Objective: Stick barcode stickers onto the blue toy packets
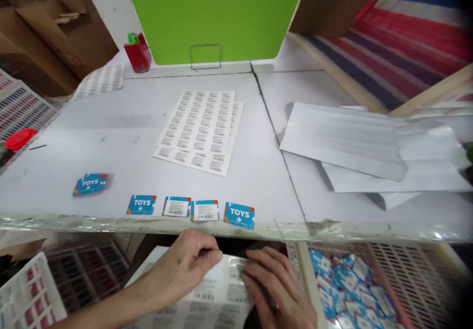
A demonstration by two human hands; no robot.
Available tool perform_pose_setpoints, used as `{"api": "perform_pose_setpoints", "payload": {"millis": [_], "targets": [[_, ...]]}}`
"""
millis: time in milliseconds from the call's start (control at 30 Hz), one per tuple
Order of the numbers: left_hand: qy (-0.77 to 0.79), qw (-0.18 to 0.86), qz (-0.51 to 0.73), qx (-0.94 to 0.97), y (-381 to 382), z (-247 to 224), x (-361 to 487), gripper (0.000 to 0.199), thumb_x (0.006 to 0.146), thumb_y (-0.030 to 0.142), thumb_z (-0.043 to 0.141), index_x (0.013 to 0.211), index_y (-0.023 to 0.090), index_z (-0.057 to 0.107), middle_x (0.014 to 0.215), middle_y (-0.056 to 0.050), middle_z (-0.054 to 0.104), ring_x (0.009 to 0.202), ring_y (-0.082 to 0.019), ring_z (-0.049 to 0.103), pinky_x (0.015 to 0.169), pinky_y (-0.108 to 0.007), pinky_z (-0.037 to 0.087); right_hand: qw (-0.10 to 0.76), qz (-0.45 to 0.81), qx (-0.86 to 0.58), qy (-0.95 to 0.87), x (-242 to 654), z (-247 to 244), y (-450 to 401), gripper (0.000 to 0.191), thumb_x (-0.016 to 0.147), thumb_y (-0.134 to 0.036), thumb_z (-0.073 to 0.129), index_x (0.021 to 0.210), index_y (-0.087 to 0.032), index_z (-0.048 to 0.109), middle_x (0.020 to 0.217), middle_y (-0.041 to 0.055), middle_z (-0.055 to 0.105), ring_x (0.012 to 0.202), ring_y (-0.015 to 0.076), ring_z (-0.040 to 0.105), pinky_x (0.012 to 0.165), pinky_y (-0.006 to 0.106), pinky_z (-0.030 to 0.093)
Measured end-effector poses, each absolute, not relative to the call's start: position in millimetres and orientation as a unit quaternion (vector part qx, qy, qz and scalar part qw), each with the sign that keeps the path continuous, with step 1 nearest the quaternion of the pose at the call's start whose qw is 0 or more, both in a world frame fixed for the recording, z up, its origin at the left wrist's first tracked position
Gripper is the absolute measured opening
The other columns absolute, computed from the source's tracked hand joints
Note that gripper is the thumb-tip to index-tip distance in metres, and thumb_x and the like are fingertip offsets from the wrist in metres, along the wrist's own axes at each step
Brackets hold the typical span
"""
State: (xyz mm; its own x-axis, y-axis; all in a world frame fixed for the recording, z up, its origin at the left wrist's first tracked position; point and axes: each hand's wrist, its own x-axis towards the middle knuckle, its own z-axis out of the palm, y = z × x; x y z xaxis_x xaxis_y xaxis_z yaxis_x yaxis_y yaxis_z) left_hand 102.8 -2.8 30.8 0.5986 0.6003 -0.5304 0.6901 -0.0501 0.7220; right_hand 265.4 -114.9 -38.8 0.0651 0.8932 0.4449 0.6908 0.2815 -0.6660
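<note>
Left hand: my left hand [194, 262] is curled in, thumb pressed against the index finger over the sheet's upper part; I cannot tell whether anything is pinched between them.
Right hand: the fingers of my right hand [275, 282] lie close together, bent, on the sheet's right side; its thumb is hidden, so I cannot tell whether it grips.
Label sheet: this label sheet [205, 294] is below the table edge, partly covered by my hands and left forearm.
Table: the table [133, 137] bears five blue cards [239, 215] near its front edge, two with white labels; beyond lie printed sheets [195, 127], and to the right, white papers [343, 139].
Red cup: the cup [138, 57] holds something green.
Right crate: the lattice crate [393, 265] holds many loose blue-and-white cards [349, 279].
</note>
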Motion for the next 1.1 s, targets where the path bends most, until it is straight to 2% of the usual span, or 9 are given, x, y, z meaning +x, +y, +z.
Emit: {"api": "perform_pose_setpoints", "payload": {"millis": [100, 167, 233, 267, 367, 633, 800, 967, 1100], "targets": [[0.423, 0.542, -0.042, 0.725, -4, 31, 100, 0.025, 0.082, 0.027, 0.043, 0.063, 0.015, 0.054, 0.056, 0.005, 0.043, 0.055, -0.010, 0.039, 0.052, -0.021, 0.027, 0.472, 0.228, -0.590, -0.614, 260, -35, -109, 0.021, 0.083, -0.018, 0.054, 0.104, -0.021, 0.057, 0.093, 0.0052, 0.064, 0.091, 0.0183, 0.057, 0.076, 0.029, 0.050], [0.428, 0.538, -0.028, 0.726, -6, 30, 98, 0.016, 0.082, 0.024, 0.047, 0.084, 0.018, 0.061, 0.071, 0.003, 0.054, 0.068, -0.013, 0.047, 0.060, -0.021, 0.033, 0.490, 0.304, -0.565, -0.591, 258, -33, -105, 0.019, 0.084, -0.016, 0.052, 0.101, -0.022, 0.057, 0.085, 0.0023, 0.063, 0.079, 0.0144, 0.059, 0.065, 0.024, 0.049], [0.440, 0.520, -0.010, 0.732, -8, 29, 97, 0.023, 0.080, 0.020, 0.051, 0.101, 0.022, 0.059, 0.089, 0.001, 0.059, 0.084, -0.016, 0.051, 0.072, -0.023, 0.036, 0.496, 0.345, -0.550, -0.576, 258, -33, -103, 0.018, 0.084, -0.013, 0.051, 0.098, -0.024, 0.058, 0.080, 0.0001, 0.061, 0.072, 0.0114, 0.058, 0.059, 0.020, 0.046], [0.435, 0.510, -0.003, 0.742, -10, 29, 97, 0.025, 0.079, 0.018, 0.052, 0.103, 0.023, 0.058, 0.093, 0.000, 0.060, 0.087, -0.016, 0.051, 0.076, -0.024, 0.036, 0.499, 0.351, -0.550, -0.570, 258, -33, -103, 0.020, 0.084, -0.012, 0.051, 0.098, -0.024, 0.058, 0.080, -0.0002, 0.061, 0.071, 0.0106, 0.058, 0.059, 0.019, 0.046], [0.387, 0.480, 0.013, 0.787, -12, 28, 97, 0.019, 0.083, 0.014, 0.048, 0.094, 0.020, 0.062, 0.087, 0.000, 0.061, 0.085, -0.016, 0.053, 0.078, -0.024, 0.037, 0.504, 0.348, -0.554, -0.564, 258, -35, -104, 0.023, 0.084, -0.011, 0.051, 0.102, -0.024, 0.059, 0.081, 0.0002, 0.061, 0.072, 0.0100, 0.058, 0.060, 0.018, 0.045], [0.389, 0.450, -0.018, 0.803, -8, 31, 103, 0.017, 0.083, 0.009, 0.051, 0.081, 0.016, 0.066, 0.073, 0.001, 0.055, 0.072, -0.013, 0.053, 0.067, -0.021, 0.037, 0.491, 0.334, -0.551, -0.586, 255, -37, -105, 0.022, 0.085, -0.011, 0.050, 0.101, -0.023, 0.057, 0.078, 0.0001, 0.060, 0.069, 0.0099, 0.057, 0.058, 0.018, 0.045], [0.398, 0.467, -0.039, 0.789, -7, 35, 106, 0.017, 0.082, 0.007, 0.052, 0.076, 0.015, 0.066, 0.071, 0.002, 0.053, 0.068, -0.011, 0.051, 0.065, -0.020, 0.036, 0.443, 0.327, -0.568, -0.612, 257, -32, -104, 0.012, 0.087, -0.016, 0.046, 0.090, -0.021, 0.056, 0.071, -0.0012, 0.056, 0.063, 0.0093, 0.055, 0.056, 0.017, 0.044], [0.385, 0.468, -0.029, 0.795, -8, 28, 105, 0.020, 0.083, 0.007, 0.049, 0.070, 0.015, 0.063, 0.068, 0.003, 0.051, 0.065, -0.010, 0.049, 0.063, -0.020, 0.034, 0.383, 0.320, -0.574, -0.649, 259, -28, -103, 0.017, 0.090, -0.017, 0.040, 0.080, -0.019, 0.053, 0.068, -0.0007, 0.054, 0.062, 0.0103, 0.055, 0.056, 0.019, 0.044], [0.387, 0.468, -0.019, 0.794, -8, 25, 105, 0.020, 0.084, 0.010, 0.046, 0.070, 0.014, 0.059, 0.067, 0.003, 0.050, 0.065, -0.011, 0.048, 0.061, -0.021, 0.033, 0.400, 0.243, -0.565, -0.679, 260, -28, -101, 0.013, 0.088, -0.015, 0.044, 0.090, -0.018, 0.056, 0.076, 0.0028, 0.059, 0.069, 0.0126, 0.057, 0.061, 0.022, 0.048]]}}
